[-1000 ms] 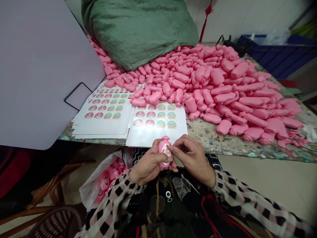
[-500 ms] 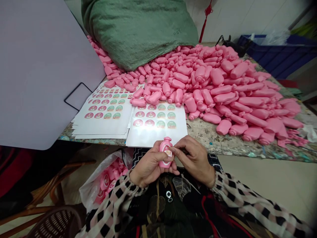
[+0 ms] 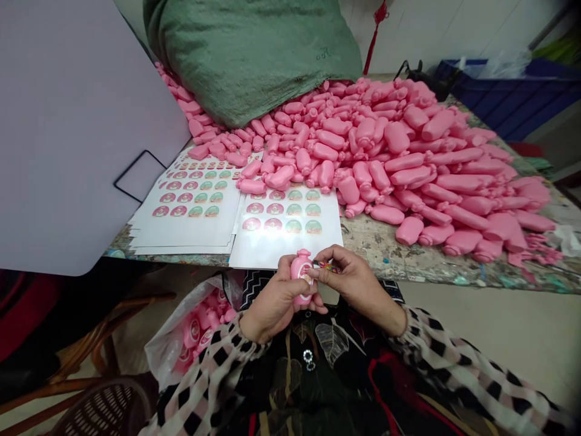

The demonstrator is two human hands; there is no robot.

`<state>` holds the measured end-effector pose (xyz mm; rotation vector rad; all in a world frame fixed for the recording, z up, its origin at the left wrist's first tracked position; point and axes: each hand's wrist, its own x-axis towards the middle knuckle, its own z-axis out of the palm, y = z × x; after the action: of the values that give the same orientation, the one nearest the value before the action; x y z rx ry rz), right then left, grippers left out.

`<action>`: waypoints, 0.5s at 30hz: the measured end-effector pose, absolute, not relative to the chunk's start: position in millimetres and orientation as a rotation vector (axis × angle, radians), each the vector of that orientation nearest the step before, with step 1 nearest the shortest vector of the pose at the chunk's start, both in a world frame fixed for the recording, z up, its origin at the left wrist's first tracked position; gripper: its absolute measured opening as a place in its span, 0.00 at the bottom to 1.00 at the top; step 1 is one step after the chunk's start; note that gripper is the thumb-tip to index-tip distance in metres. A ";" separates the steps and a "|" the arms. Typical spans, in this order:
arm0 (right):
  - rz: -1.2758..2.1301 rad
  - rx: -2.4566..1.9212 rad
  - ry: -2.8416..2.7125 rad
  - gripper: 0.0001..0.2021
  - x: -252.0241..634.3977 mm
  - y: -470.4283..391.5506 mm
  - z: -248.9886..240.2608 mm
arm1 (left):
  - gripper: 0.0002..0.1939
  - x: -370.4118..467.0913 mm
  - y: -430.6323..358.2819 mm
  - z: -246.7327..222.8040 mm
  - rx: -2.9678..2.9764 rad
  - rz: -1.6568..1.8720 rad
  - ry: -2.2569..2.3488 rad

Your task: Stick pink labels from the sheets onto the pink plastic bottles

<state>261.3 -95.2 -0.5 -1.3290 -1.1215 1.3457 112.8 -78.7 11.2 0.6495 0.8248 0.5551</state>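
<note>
My left hand [image 3: 275, 303] is closed around a small pink plastic bottle [image 3: 300, 264], held upright above my lap with its knobbed cap at the top. On the bottle's front is an oval sticker [image 3: 305, 277] with a pale rim, partly covered by my left thumb. From the right, my right hand [image 3: 358, 281] reaches in with thumb and forefinger pinched at the sticker's right edge. Its other fingers are curled. Just beyond my hands lies a sheet of pink and green stickers [image 3: 281, 245] on the table.
Many pink bottles [image 3: 394, 175] are heaped across the table [image 3: 372, 254] under a green sack [image 3: 258, 54]. More sticker sheets [image 3: 181, 236] lie left. A plastic bag [image 3: 158, 339] of labelled bottles hangs below. A grey panel [image 3: 91, 133] blocks the left; a blue crate [image 3: 512, 97] stands back right.
My right hand has shifted slightly, its thumb now lying flatter along the sticker's edge. The bottle has turned a little in my left hand. The view has shifted slightly.
</note>
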 end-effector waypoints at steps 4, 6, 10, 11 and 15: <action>1.341 -1.354 -1.157 0.12 259.0 -94.9 -1.2 | 0.28 115.1 -79.4 9.7 0.678 0.553 0.850; 1.313 -1.374 -1.192 0.11 260.1 -94.2 -2.6 | 0.28 114.9 -80.0 8.1 0.694 0.545 0.843; 1.280 -1.398 -1.234 0.09 261.1 -93.0 -4.8 | 0.28 113.2 -81.1 4.7 0.722 0.531 0.812; 1.270 -1.401 -1.246 0.08 261.2 -92.8 -5.0 | 0.28 112.7 -81.3 4.1 0.726 0.529 0.806; 1.283 -1.382 -1.261 0.08 261.1 -93.1 -4.8 | 0.29 111.4 -81.1 2.6 0.731 0.506 0.807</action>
<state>261.1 -93.1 -4.8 -1.3821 -1.2613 1.2830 111.4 -81.1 2.6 0.7313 0.8074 0.5059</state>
